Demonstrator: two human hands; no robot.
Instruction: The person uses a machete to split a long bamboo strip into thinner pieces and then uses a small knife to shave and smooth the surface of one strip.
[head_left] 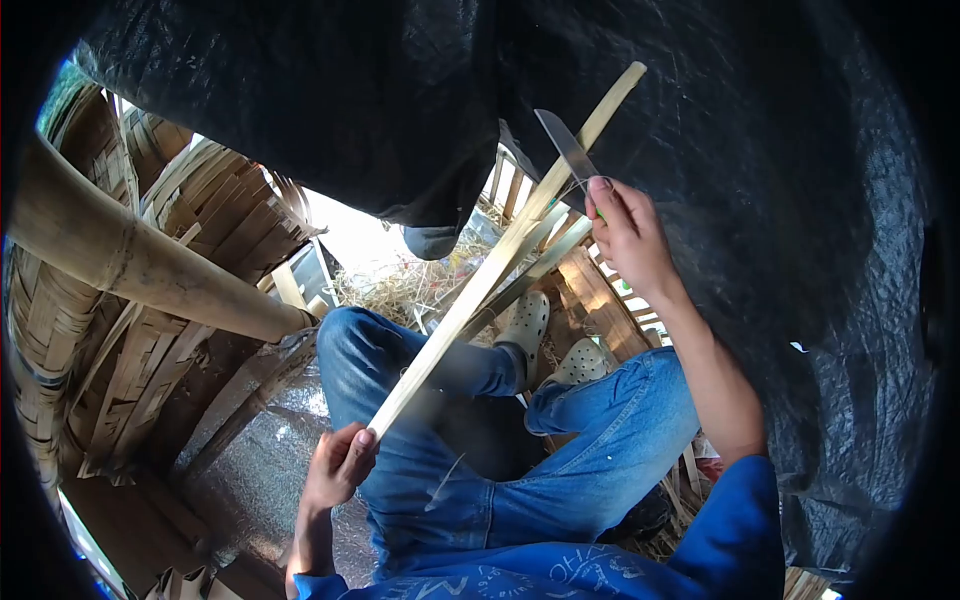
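A long pale bamboo strip [470, 292] slants across the view, from my lap up to the far right. My left hand [341, 464] is closed around its near end, thumb on top. In my right hand [627, 232] is a knife, its handle mostly hidden by the fingers with a bit of green showing. The knife blade [564, 144] points up and left, overlapping the strip's upper part. A thin shaving [445, 484] lies on my jeans [600, 470] near the left thigh.
A thick bamboo pole [150, 265] runs along the left, beside woven bamboo baskets [225, 205]. Black plastic sheeting [800, 250] hangs overhead and at the right. Straw and shavings [400, 290] lie beyond my knees, near my light clogs [527, 325]. Wooden slats [600, 300] are under the feet.
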